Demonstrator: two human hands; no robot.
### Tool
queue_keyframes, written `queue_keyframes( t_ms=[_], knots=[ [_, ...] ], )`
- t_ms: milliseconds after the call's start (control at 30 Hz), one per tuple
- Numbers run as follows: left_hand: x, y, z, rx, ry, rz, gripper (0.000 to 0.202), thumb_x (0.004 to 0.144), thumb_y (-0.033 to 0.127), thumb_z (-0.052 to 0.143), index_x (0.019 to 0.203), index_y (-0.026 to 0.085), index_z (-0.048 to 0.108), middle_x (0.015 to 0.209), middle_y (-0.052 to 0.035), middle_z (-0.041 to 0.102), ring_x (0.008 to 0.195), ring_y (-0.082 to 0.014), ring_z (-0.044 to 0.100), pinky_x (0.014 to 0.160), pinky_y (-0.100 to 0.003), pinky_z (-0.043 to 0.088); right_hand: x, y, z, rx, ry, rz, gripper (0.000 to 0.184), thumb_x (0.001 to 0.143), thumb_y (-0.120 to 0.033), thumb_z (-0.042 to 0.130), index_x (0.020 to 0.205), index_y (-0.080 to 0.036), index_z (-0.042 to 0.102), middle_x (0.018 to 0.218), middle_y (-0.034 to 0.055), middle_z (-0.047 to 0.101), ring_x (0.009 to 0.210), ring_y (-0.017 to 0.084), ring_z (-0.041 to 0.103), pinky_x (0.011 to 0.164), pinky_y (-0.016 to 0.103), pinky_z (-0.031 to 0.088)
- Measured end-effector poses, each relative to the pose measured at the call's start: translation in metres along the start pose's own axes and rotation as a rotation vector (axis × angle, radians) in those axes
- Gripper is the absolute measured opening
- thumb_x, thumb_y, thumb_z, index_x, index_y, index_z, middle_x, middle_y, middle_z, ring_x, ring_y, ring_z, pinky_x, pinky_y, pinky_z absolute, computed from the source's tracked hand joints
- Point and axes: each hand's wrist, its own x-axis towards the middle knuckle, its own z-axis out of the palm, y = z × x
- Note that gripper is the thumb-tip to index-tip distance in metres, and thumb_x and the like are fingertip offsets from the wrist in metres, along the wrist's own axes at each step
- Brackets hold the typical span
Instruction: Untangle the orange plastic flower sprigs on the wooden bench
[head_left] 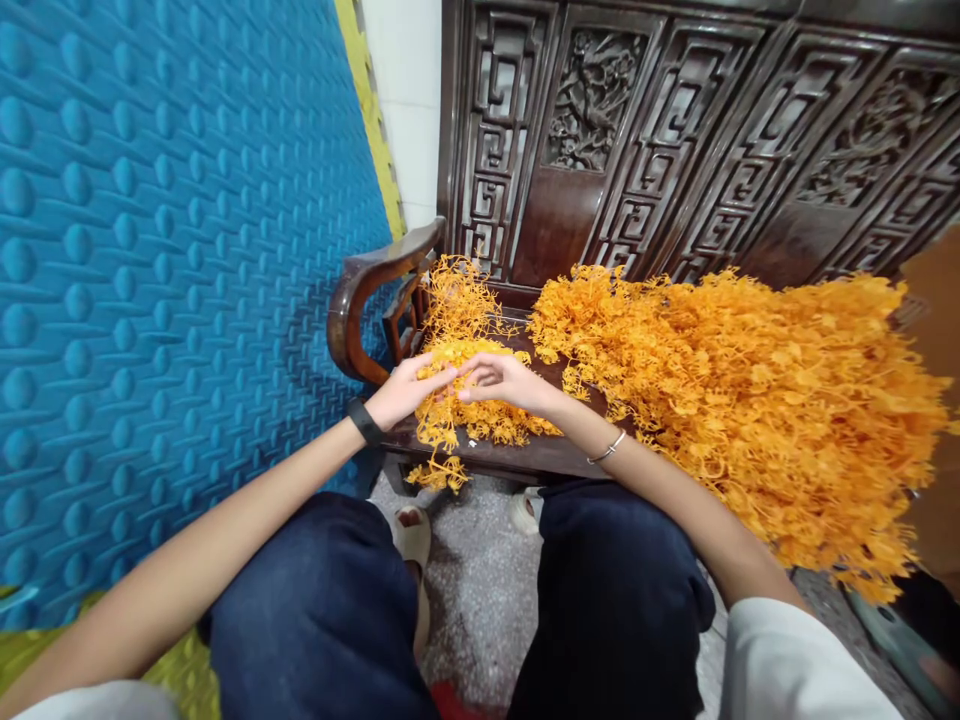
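Observation:
My left hand (411, 388), a dark band on its wrist, is closed in a pinch over a strand of orange artificial flowers (437, 430) that hangs down past the bench's front edge. Facing it, my right hand (504, 382) has its fingers and thumb curled in to meet my left fingertips; whatever is pinched there is too small to make out. Under and behind both hands lies a small pile of the same orange plastic flower pieces (506, 422). Thinner, stringy orange sprigs (461, 295) are heaped farther back by the armrest.
A large mound of orange artificial flowers (735, 380) covers the right of the dark wooden bench (517, 460). Its curved armrest (352, 300) stands at left, beside a blue padded mat (187, 250). A carved backrest (555, 220) rises behind. My knees are close to the front edge.

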Motion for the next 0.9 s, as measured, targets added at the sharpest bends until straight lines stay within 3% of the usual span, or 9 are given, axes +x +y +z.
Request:
queue_keyframes(
  t_ms=[167,300,467,600,733,900],
  knots=[
    [-0.003,0.002,0.003,0.081,-0.068,-0.021,0.035,0.06,0.039,0.076,0.081,0.013,0.062,0.079,-0.0012,0.064,0.073,-0.0144,0.056,0.073,-0.027,0.044,0.002,0.009,-0.003,0.05,0.14,-0.002,0.023,0.059,-0.014,0.073,0.079,-0.015,0.061,0.069,-0.002,0.061,0.064,0.009,0.057,0.068,0.026,0.048],
    [-0.001,-0.004,0.006,0.119,-0.152,-0.102,0.027,0.067,0.038,0.07,0.075,0.012,0.066,0.063,0.0015,0.06,0.057,-0.0113,0.05,0.06,-0.025,0.041,0.001,0.017,0.002,0.099,0.153,-0.018,0.024,0.062,-0.009,0.07,0.081,-0.017,0.058,0.069,-0.0031,0.059,0.063,0.009,0.056,0.068,0.025,0.047],
    [0.0,-0.001,0.007,0.121,-0.049,-0.065,0.023,0.064,0.035,0.072,0.066,0.013,0.067,0.056,0.0001,0.06,0.056,-0.0147,0.054,0.056,-0.026,0.04,-0.001,0.023,0.01,0.155,0.131,0.018,0.018,0.07,-0.017,0.065,0.086,-0.018,0.057,0.072,-0.0012,0.061,0.061,0.01,0.056,0.06,0.025,0.045],
    [0.0,0.001,0.009,0.13,0.007,-0.066,0.023,0.061,0.035,0.074,0.059,0.014,0.064,0.051,0.0011,0.057,0.055,-0.0153,0.054,0.054,-0.027,0.04,-0.001,0.024,0.009,0.202,0.158,0.002,0.022,0.064,-0.02,0.069,0.082,-0.017,0.058,0.073,-0.0006,0.06,0.063,0.01,0.054,0.06,0.025,0.044],
    [0.002,0.001,0.015,0.062,-0.024,-0.134,0.025,0.061,0.037,0.072,0.055,0.015,0.061,0.048,0.0012,0.055,0.051,-0.0133,0.049,0.052,-0.026,0.038,0.005,0.025,0.007,0.135,0.359,-0.011,0.028,0.055,-0.021,0.073,0.073,-0.019,0.051,0.064,-0.0056,0.051,0.06,0.008,0.049,0.061,0.024,0.043],
    [0.013,0.009,0.026,-0.085,0.062,-0.113,0.029,0.062,0.037,0.069,0.051,0.014,0.057,0.055,-0.0008,0.058,0.056,-0.0122,0.05,0.06,-0.027,0.039,0.016,0.013,0.009,0.14,0.594,-0.132,0.033,0.061,-0.018,0.066,0.074,-0.022,0.036,0.064,-0.0066,0.046,0.061,0.008,0.048,0.063,0.024,0.042]
  ],
)
